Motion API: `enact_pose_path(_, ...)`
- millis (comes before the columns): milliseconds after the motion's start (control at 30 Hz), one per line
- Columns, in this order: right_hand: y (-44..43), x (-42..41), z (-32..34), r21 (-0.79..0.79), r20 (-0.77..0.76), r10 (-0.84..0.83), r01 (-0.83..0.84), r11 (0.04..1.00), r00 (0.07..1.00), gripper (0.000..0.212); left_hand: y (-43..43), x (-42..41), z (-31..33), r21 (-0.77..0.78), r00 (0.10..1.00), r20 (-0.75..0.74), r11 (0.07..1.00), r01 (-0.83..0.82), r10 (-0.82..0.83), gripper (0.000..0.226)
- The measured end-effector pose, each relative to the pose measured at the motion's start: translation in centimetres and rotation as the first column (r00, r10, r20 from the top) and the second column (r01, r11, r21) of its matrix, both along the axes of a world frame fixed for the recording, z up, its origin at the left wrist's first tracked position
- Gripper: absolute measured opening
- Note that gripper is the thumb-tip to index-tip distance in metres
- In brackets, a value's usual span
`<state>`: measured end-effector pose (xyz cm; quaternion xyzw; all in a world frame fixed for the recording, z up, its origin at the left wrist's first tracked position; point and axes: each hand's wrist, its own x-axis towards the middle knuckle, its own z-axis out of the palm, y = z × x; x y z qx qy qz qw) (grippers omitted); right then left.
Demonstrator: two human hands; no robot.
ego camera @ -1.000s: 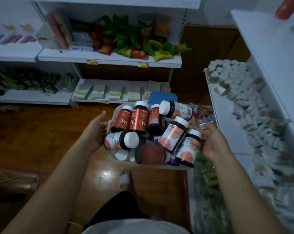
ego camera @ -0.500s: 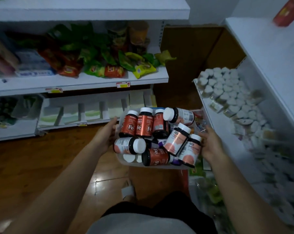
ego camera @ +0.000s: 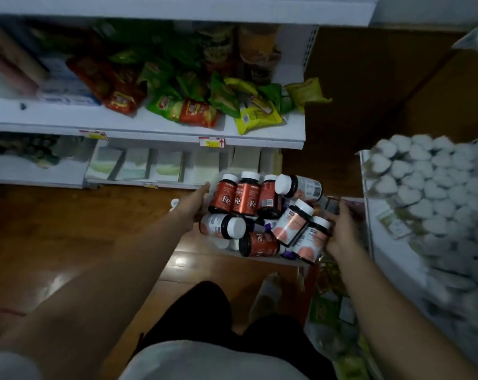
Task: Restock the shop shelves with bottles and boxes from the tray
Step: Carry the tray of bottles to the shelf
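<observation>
Wooden floor (ego camera: 67,229) runs between two white shelf units. The front shelf (ego camera: 150,130) carries snack packets (ego camera: 194,111), and the right shelf (ego camera: 383,242) carries rows of small white heart-shaped packs (ego camera: 424,187).

The tray (ego camera: 221,246) is held in the air between them, in front of the person and above the floor. It is heaped with bottles (ego camera: 262,215). Three with red labels stand upright at its far side, and the rest lie across one another. No boxes show from this angle.

The left hand (ego camera: 196,204) holds the tray at its left side with the thumb stretched along the rim. Its other fingers are hidden by the tray, so I cannot tell how they lie. The right hand (ego camera: 342,231) grips the right side, with its fingers curled round the rim.

I judge that the step in hand is bringing the loaded tray to the shelves, and the restocking itself is not yet begun. The next move probably needs a free hand, so the tray must first rest on a shelf or on the floor. It should stay level, because the lying bottles can roll out easily.
</observation>
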<state>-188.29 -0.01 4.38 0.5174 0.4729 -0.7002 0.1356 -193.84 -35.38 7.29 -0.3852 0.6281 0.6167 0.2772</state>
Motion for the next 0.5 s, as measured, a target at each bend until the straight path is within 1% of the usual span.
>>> enact_pose_path(67, 0.6, -1.9, -1.3, 0.008, 0.014, 0.015, -0.015, 1.0, 1.0, 0.064, 0.8, -1.4, -2.4, -0.029, 0.999, 0.036, 0.999, -0.026, 0.027, 0.069)
enact_pose_path(200, 1.1, -5.8, -4.4, 0.023, 0.039, 0.045, -0.046, 0.999, 0.998, 0.063, 2.0, -4.1, -5.5, -0.048, 0.996, 0.068, 0.997, -0.059, 0.062, 0.058)
enact_pose_path(267, 1.3, -7.3, -6.4, 0.014, 0.056, 0.055, -0.056, 0.998, 0.997, 0.064, 2.4, -5.4, -7.2, -0.041, 0.994, 0.094, 0.997, -0.059, 0.063, 0.057)
enact_pose_path(300, 1.4, -7.9, -7.4, 0.017, 0.066, 0.059, -0.06, 0.998, 0.996, 0.064, 2.2, -6.0, -8.4, -0.041, 0.993, 0.103, 0.998, -0.052, 0.056, 0.061)
enact_pose_path(400, 1.5, -9.2, -10.1, 0.032, 0.085, 0.064, -0.067, 0.997, 0.994, 0.065, 0.3, -7.6, -14.7, -0.101, 0.991, 0.127, 0.994, -0.035, 0.048, 0.095)
enact_pose_path(433, 1.4, -9.4, -10.4, 0.043, 0.093, 0.064, -0.069, 0.997, 0.994, 0.063, 0.2, -7.8, -15.6, -0.105, 0.991, 0.129, 0.994, -0.027, 0.041, 0.097)
enact_pose_path(467, 1.3, -9.6, -10.9, 0.047, 0.105, 0.065, -0.07, 0.996, 0.992, 0.06, 0.4, -7.9, -15.6, -0.09, 0.992, 0.125, 0.996, -0.018, 0.029, 0.09)
enact_pose_path(500, 1.3, -9.7, -11.4, 0.055, 0.118, 0.06, -0.067, 0.996, 0.991, 0.058, 1.0, -8.0, -14.5, -0.079, 0.993, 0.114, 0.997, -0.011, 0.02, 0.079)
